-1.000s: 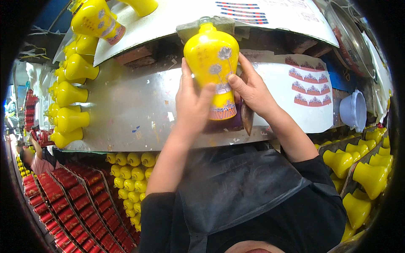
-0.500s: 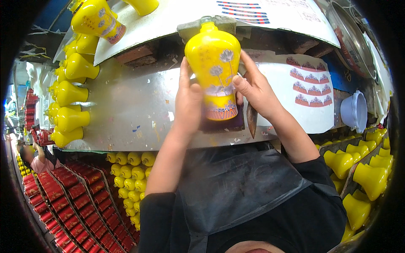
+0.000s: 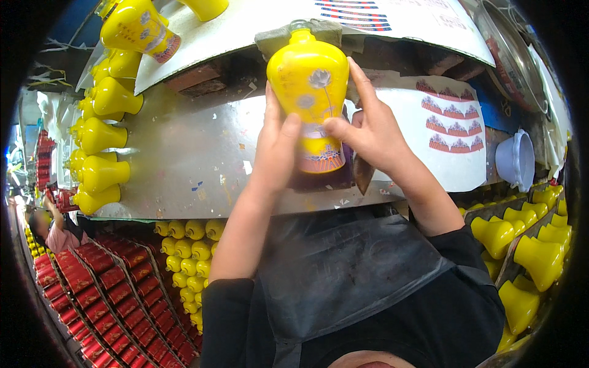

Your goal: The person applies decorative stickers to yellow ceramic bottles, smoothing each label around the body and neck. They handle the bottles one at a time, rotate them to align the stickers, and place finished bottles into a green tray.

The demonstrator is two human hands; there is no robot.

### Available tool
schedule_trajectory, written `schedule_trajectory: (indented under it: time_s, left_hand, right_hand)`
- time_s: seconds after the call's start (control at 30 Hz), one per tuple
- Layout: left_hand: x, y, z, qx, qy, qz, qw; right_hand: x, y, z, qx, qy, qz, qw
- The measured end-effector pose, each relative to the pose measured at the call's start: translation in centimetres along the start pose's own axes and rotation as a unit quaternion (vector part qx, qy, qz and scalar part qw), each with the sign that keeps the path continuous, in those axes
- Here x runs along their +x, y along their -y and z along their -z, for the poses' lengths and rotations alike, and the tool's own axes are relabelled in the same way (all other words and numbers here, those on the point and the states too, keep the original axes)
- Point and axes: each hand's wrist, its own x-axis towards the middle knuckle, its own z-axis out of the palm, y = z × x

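Note:
A glossy yellow bottle (image 3: 297,73) with grey lotus pictures and a patterned band around its base is between my two hands, its neck pointing away from me. My left hand (image 3: 277,144) is closed along its left side, thumb on the front. On the right side my right hand (image 3: 374,129) grips it, fingers around the shoulder and thumb pressed on the front near the lower flower stems. The bottle's neck lies by a folded grey cloth (image 3: 268,40). Below my right hand, a brown pointed piece (image 3: 363,178) lies on the metal tabletop (image 3: 178,153).
White paper with printed crown-shaped strips (image 3: 454,126) lies at right, near a pale purple basin (image 3: 514,161). Yellow bottles (image 3: 104,135) line the left edge; a decorated one (image 3: 138,27) lies on the raised white board (image 3: 417,37). Red boxes (image 3: 110,276) are stacked lower left, beyond them a person (image 3: 58,230).
My right thumb has slid left and slightly down on the bottle's front. My left thumb has come up onto it. The bottle has turned a little, its flowers now further left.

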Motion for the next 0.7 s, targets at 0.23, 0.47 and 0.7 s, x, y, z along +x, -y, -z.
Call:
schedule_trajectory:
  time_s: [0.23,0.47,0.7]
  left_hand:
    - [-0.3,0.2,-0.1,0.012,-0.002,0.009,1.0]
    - [-0.4,0.5,-0.2,0.022,-0.011,-0.019,1.0]
    - [-0.3,0.7,-0.1,0.05,-0.005,-0.028,0.998]
  right_hand:
    - [-0.2,0.1,0.6,0.067,0.022,-0.036,0.997]
    - [-0.6,-1.2,0.0,0.143,0.043,-0.02,0.989]
    - [-0.6,-1.2,-1.0,0.167,0.019,0.006,0.986]
